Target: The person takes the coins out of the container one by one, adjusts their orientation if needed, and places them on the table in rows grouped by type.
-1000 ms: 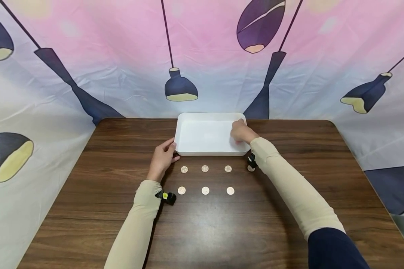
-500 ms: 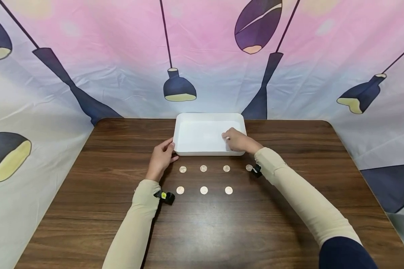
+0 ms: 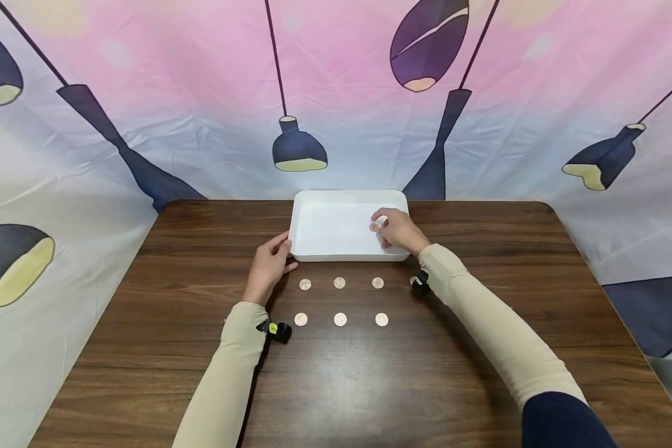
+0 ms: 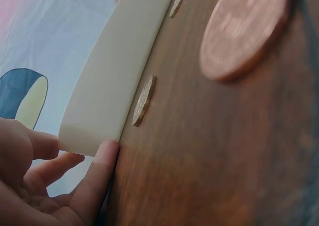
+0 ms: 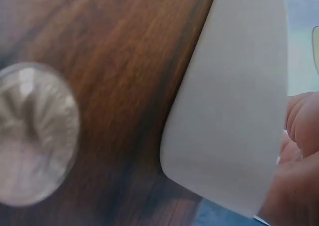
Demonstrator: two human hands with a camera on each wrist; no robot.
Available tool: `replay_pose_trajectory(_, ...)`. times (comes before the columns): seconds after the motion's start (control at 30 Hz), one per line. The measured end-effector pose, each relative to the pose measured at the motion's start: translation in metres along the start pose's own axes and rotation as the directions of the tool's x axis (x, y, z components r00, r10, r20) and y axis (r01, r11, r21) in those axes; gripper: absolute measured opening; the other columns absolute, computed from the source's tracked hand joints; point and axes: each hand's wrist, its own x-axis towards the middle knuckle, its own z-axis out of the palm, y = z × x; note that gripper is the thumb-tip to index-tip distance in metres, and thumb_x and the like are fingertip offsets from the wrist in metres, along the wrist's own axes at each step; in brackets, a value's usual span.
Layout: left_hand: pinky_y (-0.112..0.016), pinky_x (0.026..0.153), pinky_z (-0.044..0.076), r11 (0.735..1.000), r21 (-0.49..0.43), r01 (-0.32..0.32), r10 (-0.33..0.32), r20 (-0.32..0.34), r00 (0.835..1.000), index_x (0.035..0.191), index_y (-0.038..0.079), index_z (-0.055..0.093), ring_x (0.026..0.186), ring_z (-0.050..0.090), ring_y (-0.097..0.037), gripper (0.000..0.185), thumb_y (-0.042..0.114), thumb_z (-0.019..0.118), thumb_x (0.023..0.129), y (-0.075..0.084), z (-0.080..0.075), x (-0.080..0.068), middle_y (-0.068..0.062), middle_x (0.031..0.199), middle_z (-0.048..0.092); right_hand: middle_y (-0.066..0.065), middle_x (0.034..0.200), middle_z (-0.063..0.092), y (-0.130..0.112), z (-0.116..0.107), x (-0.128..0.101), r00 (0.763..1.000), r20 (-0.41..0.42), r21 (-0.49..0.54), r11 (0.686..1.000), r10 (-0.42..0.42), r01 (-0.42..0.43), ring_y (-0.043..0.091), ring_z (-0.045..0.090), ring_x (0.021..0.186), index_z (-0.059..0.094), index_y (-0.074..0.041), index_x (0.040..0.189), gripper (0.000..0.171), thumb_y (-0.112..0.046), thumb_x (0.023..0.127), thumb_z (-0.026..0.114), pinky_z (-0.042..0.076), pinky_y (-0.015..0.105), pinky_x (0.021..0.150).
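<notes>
My left hand (image 3: 267, 269) grips the near left corner of a white tray (image 3: 330, 227). In the left wrist view its thumb (image 4: 97, 173) lies at the foot of the wall and a finger touches the rim. My right hand (image 3: 399, 231) reaches over the tray's right side, pinching a copper-coloured coin (image 3: 374, 228) at its fingertips. The front wall of the tray (image 5: 224, 106) hides most of that hand in the right wrist view. Several more coins lie flat in two rows before the tray, including a back-row coin (image 3: 339, 283) and a front-row coin (image 3: 340, 319).
The right wrist camera partly covers the rightmost coin (image 3: 413, 281) of the back row. Behind the far edge of the brown wooden table (image 3: 481, 224) hangs a cloth (image 3: 229, 143) printed with lamps. Bare wood shows beside and in front of the coins.
The right hand, first reaching low into the tray's right end, has shifted left and turned, and a coin now shows at its fingertips. The left hand keeps its place at the corner.
</notes>
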Motion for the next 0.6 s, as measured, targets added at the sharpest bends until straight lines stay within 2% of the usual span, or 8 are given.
replay_pose_trajectory(0.13, -0.025, 0.089, 0.06, 1.0, -0.007, 0.005, -0.005, 0.0, 1.0, 0.16, 0.01, 0.046, 0.127, 0.06, -0.031, 0.047, 0.022, 0.046, 0.115, 0.0, 0.0, 0.0, -0.022, 0.151, 0.053, 0.011, 0.078, 0.063, 0.002, 0.003, 0.006, 1.0, -0.018, -0.019, 1.0, 0.022, -0.022, 0.014, 0.064, 0.055, 0.066, -0.006, 0.13, 0.027, -0.012, 0.104, 0.067, 0.049, 0.027, 0.063)
replay_pose_trajectory(0.33, -0.023, 0.087, 0.06, 1.0, -0.001, 0.011, -0.011, 0.001, 1.0, 0.16, 0.011, 0.046, 0.129, 0.06, -0.03, 0.047, 0.022, 0.046, 0.115, 0.0, 0.001, 0.0, -0.021, 0.152, 0.053, 0.007, 0.069, 0.063, 0.002, 0.005, 0.011, 0.998, -0.043, -0.049, 0.998, 0.037, -0.039, 0.013, 0.064, 0.051, 0.069, -0.005, 0.124, 0.022, -0.011, 0.102, 0.069, 0.05, 0.025, 0.057)
replay_pose_trajectory(0.6, -0.023, 0.086, 0.06, 1.0, 0.001, 0.004, -0.004, 0.0, 1.0, 0.16, 0.012, 0.047, 0.129, 0.06, -0.031, 0.047, 0.022, 0.046, 0.115, 0.0, 0.0, 0.001, -0.021, 0.151, 0.054, 0.011, 0.086, 0.056, -0.003, 0.006, 0.013, 0.998, -0.007, -0.067, 0.996, 0.061, -0.061, 0.013, 0.064, 0.052, 0.065, -0.003, 0.118, 0.015, -0.007, 0.104, 0.063, 0.052, 0.022, 0.055)
